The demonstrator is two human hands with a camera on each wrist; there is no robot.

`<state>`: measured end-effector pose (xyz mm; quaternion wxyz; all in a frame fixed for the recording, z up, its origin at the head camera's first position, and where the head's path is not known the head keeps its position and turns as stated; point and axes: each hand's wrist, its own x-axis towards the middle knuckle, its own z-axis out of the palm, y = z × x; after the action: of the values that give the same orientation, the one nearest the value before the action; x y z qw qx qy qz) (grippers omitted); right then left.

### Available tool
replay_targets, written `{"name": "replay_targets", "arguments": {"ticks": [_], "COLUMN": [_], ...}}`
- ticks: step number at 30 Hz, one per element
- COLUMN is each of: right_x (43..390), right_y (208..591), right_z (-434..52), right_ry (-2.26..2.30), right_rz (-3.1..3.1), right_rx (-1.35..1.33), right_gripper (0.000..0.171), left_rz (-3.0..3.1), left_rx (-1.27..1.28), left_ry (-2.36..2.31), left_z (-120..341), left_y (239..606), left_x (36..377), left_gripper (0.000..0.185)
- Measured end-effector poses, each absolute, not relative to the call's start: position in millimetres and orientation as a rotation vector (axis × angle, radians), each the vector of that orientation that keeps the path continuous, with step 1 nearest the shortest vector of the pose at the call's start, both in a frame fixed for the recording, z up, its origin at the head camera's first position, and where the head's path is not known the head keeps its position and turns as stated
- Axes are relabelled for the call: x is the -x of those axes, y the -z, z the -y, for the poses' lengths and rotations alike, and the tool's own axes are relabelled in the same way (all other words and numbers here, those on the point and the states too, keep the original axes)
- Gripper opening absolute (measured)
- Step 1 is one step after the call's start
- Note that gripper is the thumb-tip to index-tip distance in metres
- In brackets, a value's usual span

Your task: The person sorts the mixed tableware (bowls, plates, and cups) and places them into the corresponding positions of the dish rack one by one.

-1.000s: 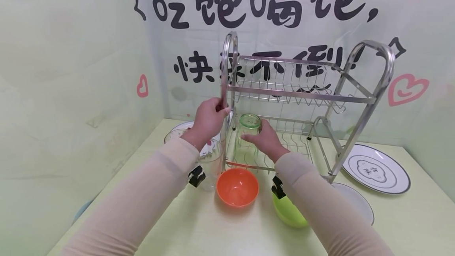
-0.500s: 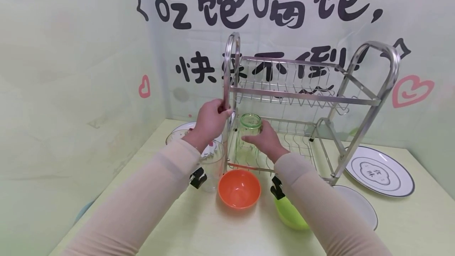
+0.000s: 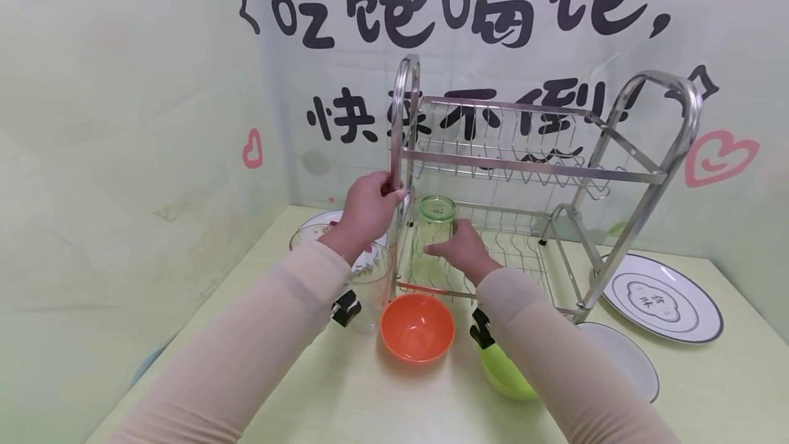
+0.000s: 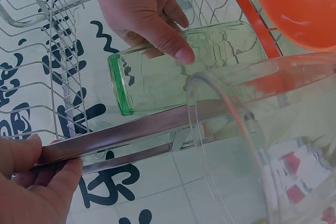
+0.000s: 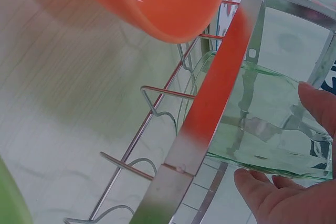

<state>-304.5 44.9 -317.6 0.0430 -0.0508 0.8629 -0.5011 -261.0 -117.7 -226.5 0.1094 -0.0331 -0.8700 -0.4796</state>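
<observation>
My left hand [image 3: 368, 207] grips the left upright of the two-tier metal dish rack [image 3: 533, 168]. On the lower tier, near that upright, a green-tinted glass [image 3: 434, 228] stands upside down, its thick base up. Around its right side my right hand [image 3: 465, 252] holds it, thumb in front. In the right wrist view, thumb and fingers lie at opposite sides of the glass [image 5: 262, 124]; the left wrist view shows the thumb against the glass [image 4: 152, 85]. Part of the fingers is hidden behind it.
An orange bowl [image 3: 417, 338] stands before the rack, with a clear container [image 3: 372, 297] to its left. A green bowl [image 3: 508, 375] is partly under the right forearm. White plates [image 3: 668, 300] lie at the right; another plate [image 3: 327, 219] is behind the container.
My right hand has slid slightly down and right along the glass, baring more of its upper side. The left hand keeps its grip on the rack. The head view has shifted slightly.
</observation>
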Motion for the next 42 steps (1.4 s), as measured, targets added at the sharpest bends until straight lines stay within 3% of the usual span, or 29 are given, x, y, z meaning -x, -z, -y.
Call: {"name": "replay_targets", "arguments": {"ticks": [18,28,42], "right_x": [315.6,325.6,337.4], "right_y": [316.2,316.7,313.4], "right_z": [-46.0,-47.4,-50.7], "right_ry": [1.419,1.442,1.44], "right_rz": [-2.716,-2.722,-2.701], "right_rx": [0.164,0.208,0.27], "right_gripper": [0.062,0.051,0.052], "left_rz": [2.549,2.551,2.553], "left_rx": [0.103,0.098,0.097], "left_ry": [1.412,1.409,1.385], "left_z": [117.6,117.5,116.6], "left_y": [225.1,227.0,227.8], "left_x": [259.2,259.7,261.4], "left_gripper": [0.014,0.015,0.011]}}
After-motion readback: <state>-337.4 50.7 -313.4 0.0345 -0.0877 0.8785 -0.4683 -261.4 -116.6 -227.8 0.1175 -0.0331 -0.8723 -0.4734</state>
